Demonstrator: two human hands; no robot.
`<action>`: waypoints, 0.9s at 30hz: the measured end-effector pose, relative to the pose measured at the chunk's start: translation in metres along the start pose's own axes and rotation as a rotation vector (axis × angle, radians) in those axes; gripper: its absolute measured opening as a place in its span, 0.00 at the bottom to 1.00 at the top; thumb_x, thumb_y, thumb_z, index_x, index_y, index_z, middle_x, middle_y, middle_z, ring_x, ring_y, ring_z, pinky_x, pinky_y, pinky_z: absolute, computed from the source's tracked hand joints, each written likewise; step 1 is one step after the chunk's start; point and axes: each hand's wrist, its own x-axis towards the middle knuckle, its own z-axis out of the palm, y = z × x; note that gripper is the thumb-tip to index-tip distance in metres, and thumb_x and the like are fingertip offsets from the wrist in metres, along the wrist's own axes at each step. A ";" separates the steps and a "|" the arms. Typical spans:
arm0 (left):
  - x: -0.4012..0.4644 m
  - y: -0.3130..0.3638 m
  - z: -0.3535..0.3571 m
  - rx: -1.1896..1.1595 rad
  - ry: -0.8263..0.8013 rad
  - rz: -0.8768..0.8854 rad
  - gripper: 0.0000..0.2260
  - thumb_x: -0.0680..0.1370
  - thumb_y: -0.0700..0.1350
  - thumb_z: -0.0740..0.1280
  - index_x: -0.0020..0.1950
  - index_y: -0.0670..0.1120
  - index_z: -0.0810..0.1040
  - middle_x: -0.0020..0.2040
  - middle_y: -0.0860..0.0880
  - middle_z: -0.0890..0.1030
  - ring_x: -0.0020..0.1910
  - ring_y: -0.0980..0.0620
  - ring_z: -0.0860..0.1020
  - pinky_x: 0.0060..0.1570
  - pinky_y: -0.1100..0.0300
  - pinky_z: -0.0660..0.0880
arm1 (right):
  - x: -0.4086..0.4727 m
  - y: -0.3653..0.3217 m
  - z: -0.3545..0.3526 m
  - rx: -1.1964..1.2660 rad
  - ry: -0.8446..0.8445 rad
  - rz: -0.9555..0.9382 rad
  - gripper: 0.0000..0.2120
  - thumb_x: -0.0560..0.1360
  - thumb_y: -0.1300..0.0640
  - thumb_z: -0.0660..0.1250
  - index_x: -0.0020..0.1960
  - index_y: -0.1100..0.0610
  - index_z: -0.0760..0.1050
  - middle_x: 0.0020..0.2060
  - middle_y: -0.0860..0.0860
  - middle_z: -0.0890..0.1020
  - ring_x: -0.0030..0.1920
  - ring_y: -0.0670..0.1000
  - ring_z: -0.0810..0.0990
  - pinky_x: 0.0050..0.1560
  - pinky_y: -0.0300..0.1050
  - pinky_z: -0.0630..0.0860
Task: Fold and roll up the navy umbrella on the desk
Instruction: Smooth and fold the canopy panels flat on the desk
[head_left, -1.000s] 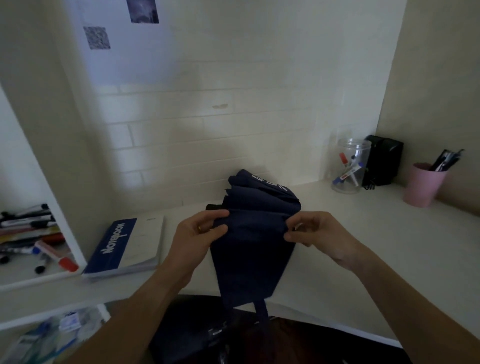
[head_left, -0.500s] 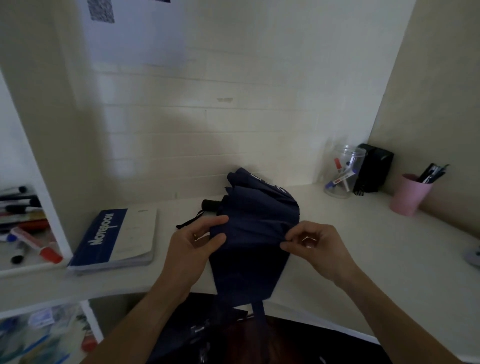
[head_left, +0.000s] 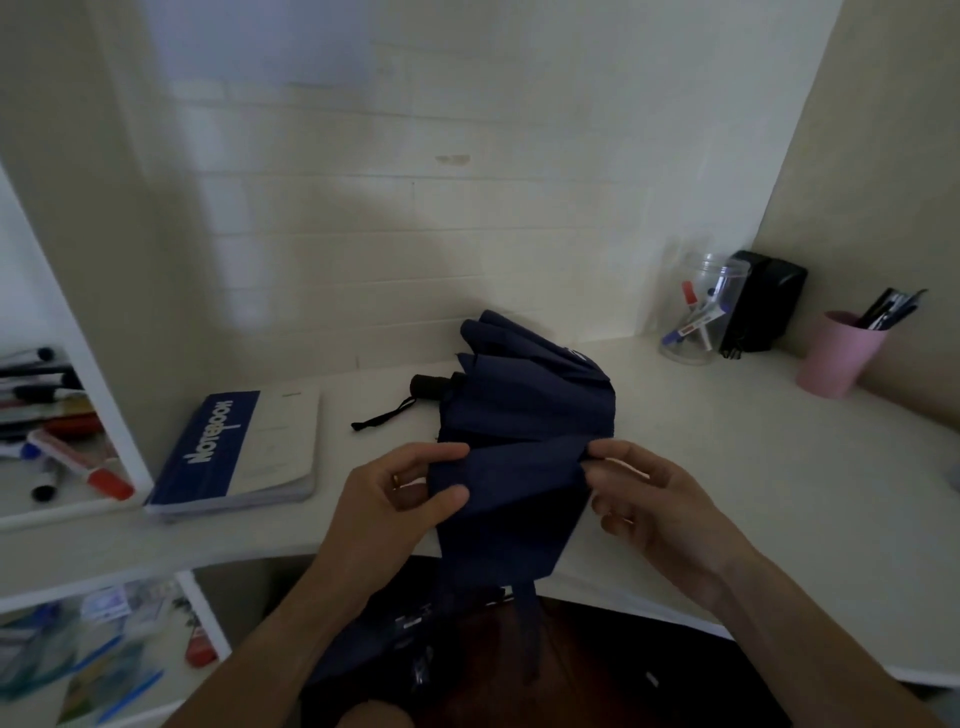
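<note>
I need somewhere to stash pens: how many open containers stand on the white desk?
2: a clear plastic jar at the back right, and a pink cup further right.

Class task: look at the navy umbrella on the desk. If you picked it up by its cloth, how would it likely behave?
The umbrella cloth would probably flop: it creases and drapes where the left hand and right hand pinch it. The handle end likely feels stiffer and heavier, so it may swing down.

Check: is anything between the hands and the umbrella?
Nothing visible. The left hand and right hand already pinch opposite edges of one panel of the umbrella; the notebook lies apart to the left.
</note>
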 end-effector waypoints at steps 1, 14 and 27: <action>-0.003 -0.002 -0.002 0.008 -0.024 -0.007 0.15 0.75 0.34 0.74 0.59 0.47 0.85 0.54 0.50 0.87 0.53 0.51 0.86 0.49 0.61 0.82 | -0.002 0.001 0.002 -0.006 0.036 0.046 0.18 0.66 0.54 0.78 0.54 0.57 0.84 0.44 0.53 0.85 0.36 0.50 0.82 0.36 0.41 0.78; -0.012 -0.003 0.003 0.136 0.014 -0.063 0.08 0.78 0.38 0.72 0.53 0.50 0.86 0.38 0.33 0.82 0.34 0.55 0.78 0.34 0.66 0.75 | -0.024 0.004 0.021 -0.162 0.094 0.211 0.13 0.74 0.46 0.74 0.47 0.56 0.79 0.38 0.54 0.82 0.34 0.52 0.81 0.34 0.43 0.79; -0.021 -0.009 0.002 0.224 0.108 -0.189 0.05 0.74 0.40 0.76 0.48 0.48 0.88 0.42 0.47 0.87 0.42 0.52 0.86 0.43 0.58 0.85 | -0.033 0.016 0.024 -0.162 0.264 0.207 0.11 0.71 0.62 0.77 0.47 0.69 0.84 0.40 0.63 0.88 0.40 0.55 0.89 0.38 0.37 0.84</action>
